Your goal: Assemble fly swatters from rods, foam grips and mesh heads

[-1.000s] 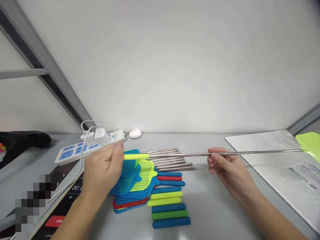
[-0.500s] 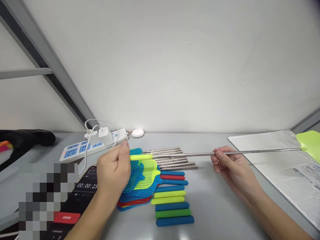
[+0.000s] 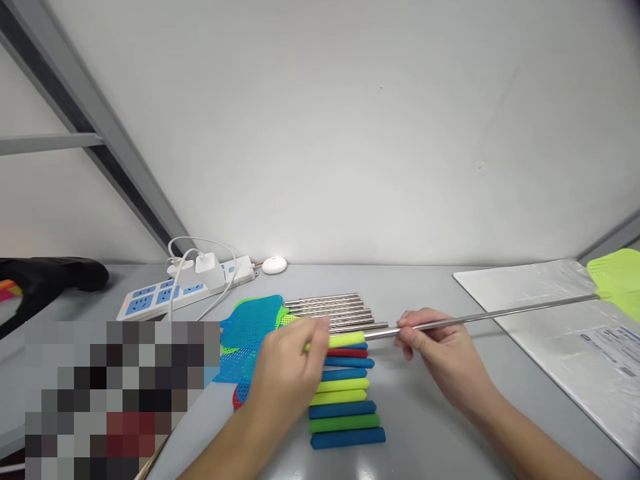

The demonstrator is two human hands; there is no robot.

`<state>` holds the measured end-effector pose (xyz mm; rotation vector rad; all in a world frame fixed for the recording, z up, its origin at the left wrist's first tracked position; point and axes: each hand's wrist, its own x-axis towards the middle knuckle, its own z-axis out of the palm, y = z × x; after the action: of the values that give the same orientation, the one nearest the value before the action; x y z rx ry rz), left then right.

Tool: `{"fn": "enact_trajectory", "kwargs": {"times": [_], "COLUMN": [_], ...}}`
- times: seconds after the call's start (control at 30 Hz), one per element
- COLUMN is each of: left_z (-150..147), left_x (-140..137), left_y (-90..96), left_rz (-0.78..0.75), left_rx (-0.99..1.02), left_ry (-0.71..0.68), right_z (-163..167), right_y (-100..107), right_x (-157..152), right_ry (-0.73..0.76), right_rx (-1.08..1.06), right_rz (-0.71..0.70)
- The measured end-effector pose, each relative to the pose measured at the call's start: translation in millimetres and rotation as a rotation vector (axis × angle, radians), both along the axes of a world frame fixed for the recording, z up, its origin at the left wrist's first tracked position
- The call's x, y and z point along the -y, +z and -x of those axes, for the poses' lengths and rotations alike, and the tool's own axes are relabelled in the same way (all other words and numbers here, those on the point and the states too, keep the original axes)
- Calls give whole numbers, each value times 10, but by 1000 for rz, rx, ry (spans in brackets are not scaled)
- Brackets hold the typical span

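My left hand (image 3: 290, 373) is closed around the yellow-green handle (image 3: 347, 339) of a fly swatter. A metal telescopic rod (image 3: 525, 309) runs from that handle to the yellow-green swatter head (image 3: 617, 277) at the far right. Partway along the rod, my right hand (image 3: 447, 353) pinches it between thumb and fingers. Under and beside my left hand lie several blue, red, green and yellow-green handles (image 3: 345, 423) in a column. Behind it are several metal rods (image 3: 330, 303) and a pile of mesh swatter heads (image 3: 253, 320), partly hidden by the hand.
A white power strip (image 3: 145, 303) with plugged-in chargers and cables stands at the back left, beside a small white oval object (image 3: 275, 266). A plastic-wrapped flat white package (image 3: 540, 300) lies on the right. A black object (image 3: 65, 277) is at the left edge. The lower left is pixelated.
My left hand has moved right with the handle, nearer my right hand, and the rod between handle and swatter head is now shorter. The right hand has shifted slightly left and down.
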<state>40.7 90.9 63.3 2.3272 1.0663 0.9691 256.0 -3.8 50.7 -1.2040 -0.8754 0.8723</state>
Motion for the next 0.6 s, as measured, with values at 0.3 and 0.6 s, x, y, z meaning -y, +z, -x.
{"fn": "enact_trajectory", "kwargs": {"times": [0.3,0.6], "left_z": [50,480], "left_x": [-93,-513], "left_y": [66,275], "left_rz": [-57,-135], "left_rx": [-133,-107], "left_ry": [-35,350], "right_z": [-133,-628], "right_y": [49,305], "right_x": [6,-65], "right_ry": [75,-283], "right_rx": [-39,-479], "right_rz": [-15,-126]}}
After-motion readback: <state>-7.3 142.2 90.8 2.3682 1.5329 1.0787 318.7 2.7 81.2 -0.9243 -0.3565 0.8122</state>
